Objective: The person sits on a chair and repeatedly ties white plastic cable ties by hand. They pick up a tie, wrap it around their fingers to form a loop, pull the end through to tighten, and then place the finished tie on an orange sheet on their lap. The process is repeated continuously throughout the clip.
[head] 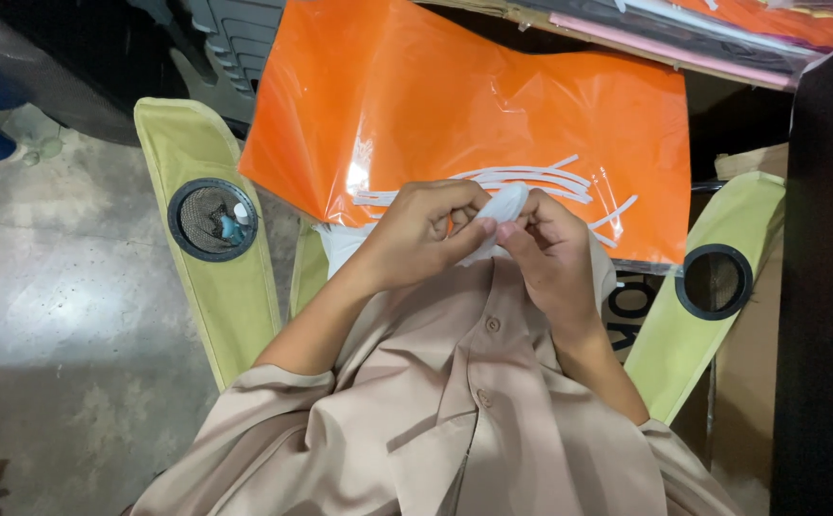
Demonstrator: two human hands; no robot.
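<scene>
Your left hand [426, 234] and right hand [545, 253] meet just above your chest, both on a small white piece [504, 205] of thin, soft-looking material. Your left fingers are curled, and its thumb and forefinger pinch the lower left edge of the piece. Your right thumb and fingertips pinch its right edge, the rest of the fingers folded in close together. The piece stands up between the two hands, its rounded top rising a little above your knuckles. More white material [340, 247] shows under your left wrist, down toward your lap; whether it joins the piece you hold, I cannot tell.

Right behind your hands lies a clear bag [454, 105] with orange sheets inside that fill it nearly edge to edge. On the near part of the bag sit several thin white strips [531, 179], curved and loosely bunched, a few more straggling to the right; whether they are inside the plastic or on top of it is not clear.

You sit in a chair with yellow-green arms. The left arm [201, 143] has a black mesh cup holder [213, 220] with a small bluish-white thing lying in it, too small to make out. The right arm [722, 220] has a cup holder [714, 281] too; its contents are too dark to tell. To your left is the grey floor [63, 287]. At the top right, more orange and pink sheets [722, 38] lie stacked.
</scene>
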